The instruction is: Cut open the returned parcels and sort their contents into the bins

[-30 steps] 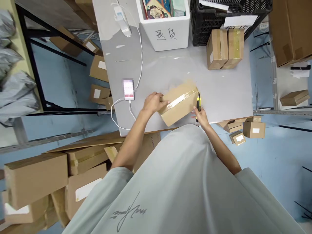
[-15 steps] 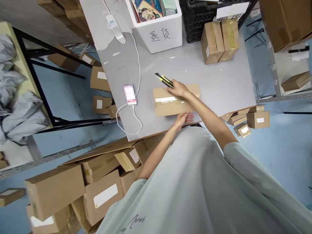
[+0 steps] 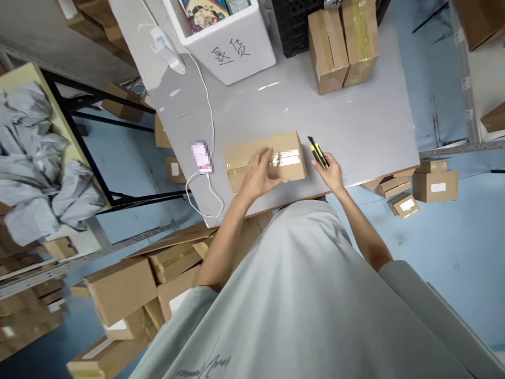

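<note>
A long taped cardboard box (image 3: 288, 145) lies on the grey table near its front edge. My left hand (image 3: 258, 173) rests over the middle of it, fingers curled on top and thumb along the near side, gripping it. Clear shiny tape runs along the box's top. In my right hand (image 3: 332, 173) is a black and yellow utility knife (image 3: 319, 153), its tip pointing up and away from me. The knife is just right of the box, apart from it.
A white foam bin (image 3: 232, 58) with printed packages stands at the back, beside a black crate (image 3: 294, 26) and two taped cartons (image 3: 329, 52). A phone (image 3: 202, 158) on a white cable lies left. Cardboard boxes (image 3: 122, 289) are piled below the table's left front.
My right hand has swung right with the knife, from over the box to beside it. My left hand has moved from the box's near edge onto its top. The box has shifted slightly left.
</note>
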`<control>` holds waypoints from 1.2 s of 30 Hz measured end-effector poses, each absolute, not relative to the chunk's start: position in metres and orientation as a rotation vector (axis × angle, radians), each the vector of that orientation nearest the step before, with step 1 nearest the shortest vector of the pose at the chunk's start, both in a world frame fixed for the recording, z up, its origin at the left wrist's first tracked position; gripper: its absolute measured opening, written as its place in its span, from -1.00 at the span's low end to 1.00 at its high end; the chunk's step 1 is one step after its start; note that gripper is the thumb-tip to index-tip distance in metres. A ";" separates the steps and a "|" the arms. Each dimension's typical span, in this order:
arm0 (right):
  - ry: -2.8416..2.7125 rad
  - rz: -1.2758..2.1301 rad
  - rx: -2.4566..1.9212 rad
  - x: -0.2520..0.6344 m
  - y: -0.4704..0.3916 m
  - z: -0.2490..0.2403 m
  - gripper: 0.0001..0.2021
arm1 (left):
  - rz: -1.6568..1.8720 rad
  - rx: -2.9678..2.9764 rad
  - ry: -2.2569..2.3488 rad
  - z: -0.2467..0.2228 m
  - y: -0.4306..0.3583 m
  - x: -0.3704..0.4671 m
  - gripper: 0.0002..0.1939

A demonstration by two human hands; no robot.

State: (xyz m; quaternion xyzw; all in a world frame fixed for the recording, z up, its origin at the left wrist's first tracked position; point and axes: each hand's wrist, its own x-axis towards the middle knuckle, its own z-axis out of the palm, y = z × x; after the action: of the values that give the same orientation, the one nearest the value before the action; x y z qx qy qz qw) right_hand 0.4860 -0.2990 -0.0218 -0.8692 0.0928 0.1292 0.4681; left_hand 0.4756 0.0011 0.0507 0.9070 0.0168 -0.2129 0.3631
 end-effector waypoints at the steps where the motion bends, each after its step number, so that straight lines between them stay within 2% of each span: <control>1: 0.221 0.346 -2.124 0.479 -0.301 -0.025 -0.51 | -0.625 2.430 -0.041 0.051 0.002 0.487 0.55; 3: 0.203 0.416 -2.124 0.470 -0.301 -0.029 -0.52 | -0.804 2.550 -0.174 0.047 0.005 0.506 0.83; 6: 0.164 0.485 -2.125 0.466 -0.301 -0.029 -0.52 | -1.012 2.625 -0.273 0.038 0.008 0.523 0.93; 11: 0.052 0.476 -2.103 0.475 -0.301 -0.028 -0.53 | -1.109 2.688 -0.284 0.033 0.007 0.530 0.95; 36: -0.029 0.486 -2.185 0.482 -0.296 -0.033 -0.52 | -1.098 2.684 -0.232 0.029 0.003 0.523 0.98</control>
State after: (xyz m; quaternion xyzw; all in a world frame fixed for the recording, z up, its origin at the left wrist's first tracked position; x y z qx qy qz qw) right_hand 0.4818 -0.2959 -0.0325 -0.8782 -0.0115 0.1953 0.4364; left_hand 0.5232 0.0034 0.0289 0.9164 -0.0791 -0.3748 0.1162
